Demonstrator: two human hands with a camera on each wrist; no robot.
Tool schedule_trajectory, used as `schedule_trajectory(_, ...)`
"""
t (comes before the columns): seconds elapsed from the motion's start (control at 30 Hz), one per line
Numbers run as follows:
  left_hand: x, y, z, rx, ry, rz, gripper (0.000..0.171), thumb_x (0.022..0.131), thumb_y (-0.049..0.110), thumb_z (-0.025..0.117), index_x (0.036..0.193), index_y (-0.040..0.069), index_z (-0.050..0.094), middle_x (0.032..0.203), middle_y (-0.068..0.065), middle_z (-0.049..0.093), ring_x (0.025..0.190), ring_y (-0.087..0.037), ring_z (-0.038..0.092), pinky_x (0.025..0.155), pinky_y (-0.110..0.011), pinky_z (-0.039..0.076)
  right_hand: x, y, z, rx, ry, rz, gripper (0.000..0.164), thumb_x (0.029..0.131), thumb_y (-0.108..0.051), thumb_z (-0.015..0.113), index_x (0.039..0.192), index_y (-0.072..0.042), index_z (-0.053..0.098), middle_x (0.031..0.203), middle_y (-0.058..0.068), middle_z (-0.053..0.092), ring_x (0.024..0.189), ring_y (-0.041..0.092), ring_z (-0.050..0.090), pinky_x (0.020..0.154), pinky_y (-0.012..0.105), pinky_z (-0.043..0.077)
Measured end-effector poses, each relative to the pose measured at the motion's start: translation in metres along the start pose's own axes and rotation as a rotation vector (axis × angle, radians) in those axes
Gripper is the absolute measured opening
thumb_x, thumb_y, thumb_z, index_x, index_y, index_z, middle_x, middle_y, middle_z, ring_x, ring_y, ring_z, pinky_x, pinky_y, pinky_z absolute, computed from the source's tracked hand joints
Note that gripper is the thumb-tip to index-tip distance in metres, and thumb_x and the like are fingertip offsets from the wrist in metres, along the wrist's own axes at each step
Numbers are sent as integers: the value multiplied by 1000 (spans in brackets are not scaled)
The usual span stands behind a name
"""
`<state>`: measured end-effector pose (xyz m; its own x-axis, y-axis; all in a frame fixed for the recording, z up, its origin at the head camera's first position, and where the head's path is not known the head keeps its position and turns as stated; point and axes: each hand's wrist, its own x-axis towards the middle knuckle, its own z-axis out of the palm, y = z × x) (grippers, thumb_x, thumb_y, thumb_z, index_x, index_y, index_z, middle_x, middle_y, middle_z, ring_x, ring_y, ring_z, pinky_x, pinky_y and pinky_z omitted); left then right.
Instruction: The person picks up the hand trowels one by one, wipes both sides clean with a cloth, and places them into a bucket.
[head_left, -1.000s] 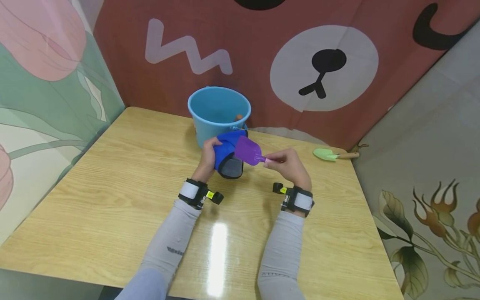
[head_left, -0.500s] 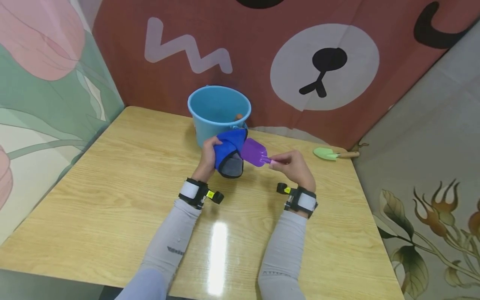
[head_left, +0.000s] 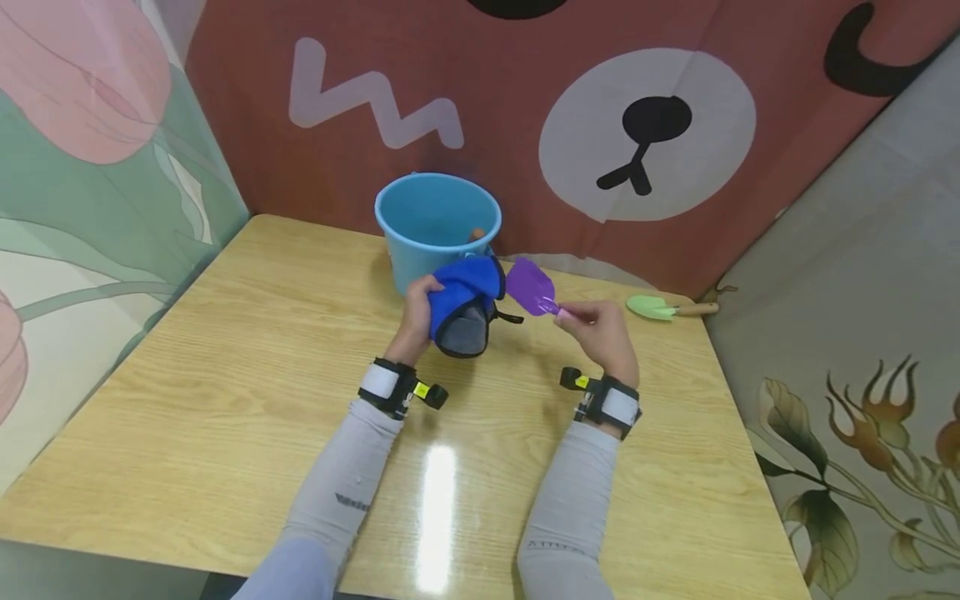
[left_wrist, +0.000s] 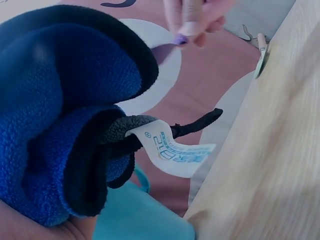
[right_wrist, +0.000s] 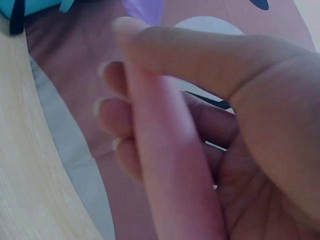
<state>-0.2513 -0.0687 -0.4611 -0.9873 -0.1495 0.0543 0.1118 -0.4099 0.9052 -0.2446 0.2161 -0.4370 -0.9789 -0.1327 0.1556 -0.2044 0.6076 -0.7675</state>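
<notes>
My left hand [head_left: 417,318] grips a folded blue cloth [head_left: 467,279] with black edging and a grey side, held up in front of the bucket. In the left wrist view a white printed label [left_wrist: 172,152] and a black loop [left_wrist: 202,122] hang out of the cloth. To the right, my right hand [head_left: 606,337] pinches a small purple shovel [head_left: 529,287] by its handle, its blade angled up and left, just apart from the cloth. The right wrist view shows the thumb and fingers round the pink handle [right_wrist: 170,155].
A light blue bucket [head_left: 405,265] stands at the back of the wooden table [head_left: 300,375], with something orange-brown [head_left: 477,235] inside. A green trowel [head_left: 651,307] with a wooden handle lies at the back right edge. Printed cloths hang behind and beside the table.
My right hand has drawn the shovel rightward off the blue cloth, and its blade now tips further up. The black loop has come into sight. My left hand stays about where it was.
</notes>
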Motion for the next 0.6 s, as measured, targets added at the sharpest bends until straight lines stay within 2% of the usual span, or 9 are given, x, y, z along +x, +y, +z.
schedule_trajectory(0.17,0,-4,2,14,-9,2,10,77,16,48,72,11,55,91,-1,53,94,-16,48,88,-25,40,0,-3,0,75,89,-93,32,94,-24,73,121,-7,75,110,16,75,87,13,69,77,23,56)
schedule_trajectory(0.27,0,-6,3,37,-18,3,12,78,15,48,66,13,51,86,-1,50,90,-16,47,85,-26,39,-2,-10,-1,140,106,-111,31,94,-24,74,120,-7,75,108,17,76,83,8,69,77,20,56)
schedule_trajectory(0.4,-1,-8,5,61,1,11,17,78,15,48,61,15,50,80,0,48,86,-16,46,83,-25,39,-7,-30,0,179,80,-137,29,94,-15,74,119,-2,74,109,20,75,84,9,71,77,21,57)
schedule_trajectory(0.5,-3,-10,8,77,3,20,18,78,15,48,60,17,50,77,2,47,84,-14,46,82,-25,39,-9,-46,2,167,49,-167,28,93,-10,73,119,3,73,109,23,74,88,11,72,78,20,57)
schedule_trajectory(0.6,-5,-12,13,95,3,25,19,78,13,49,60,17,51,75,4,47,82,-13,46,81,-24,40,-7,-53,8,157,22,-184,28,93,-11,74,118,2,74,111,20,75,93,12,73,81,19,56)
